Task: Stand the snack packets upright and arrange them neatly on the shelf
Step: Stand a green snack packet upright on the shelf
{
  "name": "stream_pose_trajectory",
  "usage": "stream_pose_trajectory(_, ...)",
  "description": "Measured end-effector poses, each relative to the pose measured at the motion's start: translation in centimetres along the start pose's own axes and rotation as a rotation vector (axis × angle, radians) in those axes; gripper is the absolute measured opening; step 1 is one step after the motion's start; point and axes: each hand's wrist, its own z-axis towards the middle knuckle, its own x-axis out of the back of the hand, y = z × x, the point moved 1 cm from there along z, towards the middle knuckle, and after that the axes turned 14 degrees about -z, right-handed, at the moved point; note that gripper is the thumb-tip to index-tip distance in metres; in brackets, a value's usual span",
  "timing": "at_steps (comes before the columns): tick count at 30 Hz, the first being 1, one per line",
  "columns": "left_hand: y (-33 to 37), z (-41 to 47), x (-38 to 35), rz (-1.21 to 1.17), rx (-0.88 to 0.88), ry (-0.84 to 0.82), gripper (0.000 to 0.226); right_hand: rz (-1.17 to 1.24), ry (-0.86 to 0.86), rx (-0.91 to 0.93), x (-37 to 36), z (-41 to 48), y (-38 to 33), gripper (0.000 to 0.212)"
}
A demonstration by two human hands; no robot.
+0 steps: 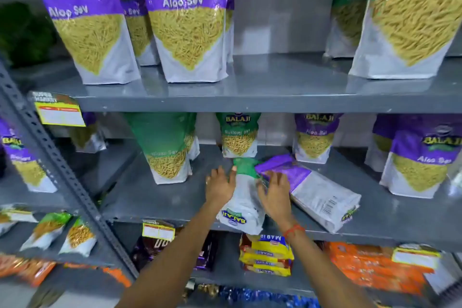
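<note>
Two snack packets lie flat on the grey middle shelf (160, 202). The green-topped packet (243, 201) lies back side up, its bottom hanging over the shelf's front edge. A purple packet (317, 190) lies beside it to the right, also back side up. My left hand (221, 186) rests on the green packet's left edge, fingers spread. My right hand (275, 191) lies over its right edge where the two packets meet, fingers spread. Neither hand has closed around a packet. Upright green packets (167, 150) and purple packets (422, 157) stand around them.
The upper shelf (275, 97) holds upright purple Aloo Sev packets (185, 17) and green Ratlami packets (410, 20). A perforated metal upright (57, 162) runs diagonally at left. Biscuit packs (267, 255) and orange packs (370, 265) fill the shelf below. Price tags hang on the shelf edges.
</note>
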Motion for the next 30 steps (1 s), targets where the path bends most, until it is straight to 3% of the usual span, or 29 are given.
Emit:
stream_pose_trajectory(2,-1.9,1.5,-0.7,-0.104,0.172,-0.128,0.065,0.027,-0.227,-0.231,-1.6,0.2,1.1,0.063)
stream_pose_trajectory(4,-3.9,2.7,-0.9,-0.389,0.352,-0.239,0.087,0.286,-0.359,-0.423,-2.7,0.0,1.9,0.051)
stream_pose_trajectory(5,-5.0,3.5,-1.0,-0.486,0.403,-0.274,0.092,0.418,-0.334,-0.472,-3.1,0.2,1.9,0.044)
stream_pose_trajectory(9,-5.4,3.1,0.2,-0.76,0.562,-0.424,0.058,1.001,-0.351,-0.636,-4.5,0.9,1.9,0.033)
stream_pose_trajectory(11,-5.4,2.2,1.2,-0.934,0.541,-0.437,0.039,1.134,-0.395,-0.694,-4.9,1.0,1.2,0.03)
stream_pose_trajectory(14,-6.2,1.8,3.7,-1.114,0.436,-0.396,0.027,1.213,-0.406,-0.653,-5.5,1.9,-0.5,0.03)
stream_pose_trajectory(18,-5.9,4.2,6.6,-1.164,0.242,-0.301,0.024,1.156,-0.355,-0.388,-4.8,4.4,-2.5,0.019)
stream_pose_trajectory(21,-5.4,6.7,7.0,-1.183,0.173,-0.305,0.035,1.077,-0.247,-0.269,-4.2,6.8,-3.0,0.031)
stream_pose_trajectory(26,-5.5,8.3,5.6,-1.14,0.152,-0.232,0.029,0.852,-0.1,-0.228,-4.9,8.6,-2.3,0.047)
stream_pose_trajectory(28,-5.6,7.7,5.1,-1.115,0.127,-0.1,0.025,0.856,-0.046,-0.254,-5.2,8.2,-2.0,0.043)
stream_pose_trajectory(30,-5.5,6.3,4.2,-0.99,0.044,0.108,0.034,0.907,0.026,-0.302,-5.4,7.8,-2.0,0.027)
